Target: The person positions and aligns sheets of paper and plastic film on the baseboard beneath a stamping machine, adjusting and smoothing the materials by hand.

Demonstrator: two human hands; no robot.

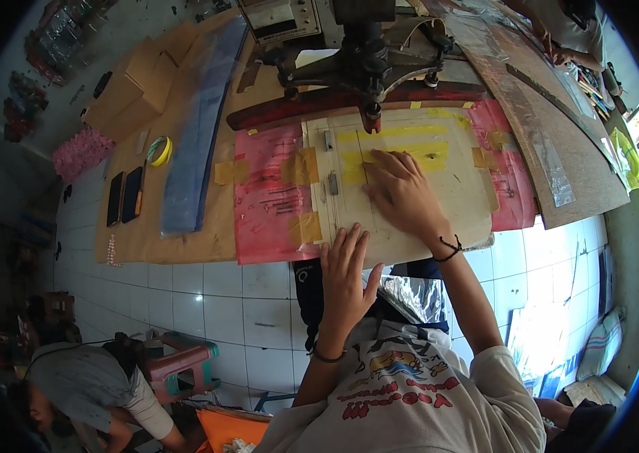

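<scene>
My right hand (404, 198) lies palm down on a cream board (455, 192), its fingertips by the yellow tape strips (425, 155). My left hand (346, 268) rests at the board's front edge with the fingers extended; nothing shows in it. Pink sheets (270, 200) flank the board on both sides, with pieces of brown tape (304, 227) on them. Two small metal pieces (333, 183) sit near the board's left side. Just beyond the board is a black metal press frame (368, 72) with a long red-edged bar (274, 112).
Blue plastic film (206, 136), a yellow tape roll (159, 151) and two phones (132, 194) lie left, near cardboard boxes (134, 83). A brown board (561, 166) is at right. One person (85, 385) bends at lower left; another (572, 34) works at upper right.
</scene>
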